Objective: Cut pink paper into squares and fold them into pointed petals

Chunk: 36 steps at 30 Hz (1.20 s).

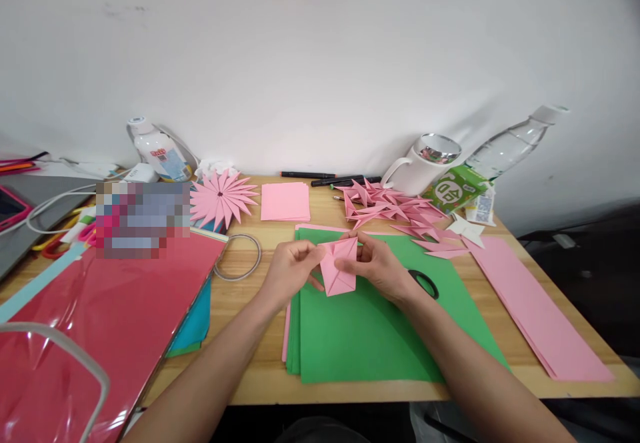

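Between my two hands is a small pink paper square (342, 276) with crease lines across it, held up over the stack of green paper (380, 343). My left hand (296, 266) pinches its upper left edge between thumb and fingers. On the other side, my right hand (377, 266) grips the right edge, its thumb lying across the front face. Some of the right fingers are hidden behind the paper. Scissors (425, 284) lie partly under my right wrist, with one black handle loop showing.
Behind my hands are a pink paper pinwheel flower (220, 195), pink squares (285, 201) and folded pink pieces (385, 206). A white mug (415, 169), green box (457, 188) and bottle (515, 143) stand back right. Pink strips (545, 316) lie right, a red sheet pack (100, 323) left.
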Tool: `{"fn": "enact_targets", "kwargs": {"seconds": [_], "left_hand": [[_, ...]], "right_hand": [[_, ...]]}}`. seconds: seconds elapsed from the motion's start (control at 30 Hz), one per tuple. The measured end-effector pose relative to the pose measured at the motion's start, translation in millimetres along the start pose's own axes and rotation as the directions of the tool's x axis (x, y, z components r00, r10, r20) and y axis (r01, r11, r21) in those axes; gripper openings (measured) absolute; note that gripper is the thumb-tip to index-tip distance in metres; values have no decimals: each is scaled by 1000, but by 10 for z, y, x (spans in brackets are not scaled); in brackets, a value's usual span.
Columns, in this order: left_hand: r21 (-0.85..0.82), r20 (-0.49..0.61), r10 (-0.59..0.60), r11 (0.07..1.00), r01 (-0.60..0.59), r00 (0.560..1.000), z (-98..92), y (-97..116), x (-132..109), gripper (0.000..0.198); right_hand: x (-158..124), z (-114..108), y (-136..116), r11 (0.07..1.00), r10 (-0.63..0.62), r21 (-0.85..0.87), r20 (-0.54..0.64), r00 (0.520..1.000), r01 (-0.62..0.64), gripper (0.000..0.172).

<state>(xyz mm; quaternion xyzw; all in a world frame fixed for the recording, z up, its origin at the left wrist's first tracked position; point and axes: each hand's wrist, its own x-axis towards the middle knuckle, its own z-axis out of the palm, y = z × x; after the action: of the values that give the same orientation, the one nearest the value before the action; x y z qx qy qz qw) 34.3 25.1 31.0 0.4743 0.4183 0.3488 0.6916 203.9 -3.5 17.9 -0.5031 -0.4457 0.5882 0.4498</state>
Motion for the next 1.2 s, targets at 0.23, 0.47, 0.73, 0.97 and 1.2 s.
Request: {"fn": "enact_targets", "kwargs": {"seconds": [0.23, 0.47, 0.73, 0.97, 1.2], "left_hand": [[54, 58, 87, 994, -90, 995, 31, -20, -21, 38], [166, 18, 162, 972, -163, 987, 41, -83, -30, 17], [329, 135, 244, 903, -276, 960, -1, -115, -8, 15], [21, 118, -93, 996, 91, 989, 18, -82, 3, 43], [-10, 205, -200, 978, 206, 958, 38, -117, 5, 43]], "right_hand": [[38, -18, 36, 996, 35, 84, -24, 999, -33, 39], [56, 3, 45, 996, -46, 65, -160, 986, 57, 35], [59, -44, 78, 996, -84, 1, -169, 982, 86, 28], [45, -40, 69, 997, -72, 17, -164, 984, 76, 23], [57, -30, 81, 996, -66, 50, -160, 985, 75, 25]]}}
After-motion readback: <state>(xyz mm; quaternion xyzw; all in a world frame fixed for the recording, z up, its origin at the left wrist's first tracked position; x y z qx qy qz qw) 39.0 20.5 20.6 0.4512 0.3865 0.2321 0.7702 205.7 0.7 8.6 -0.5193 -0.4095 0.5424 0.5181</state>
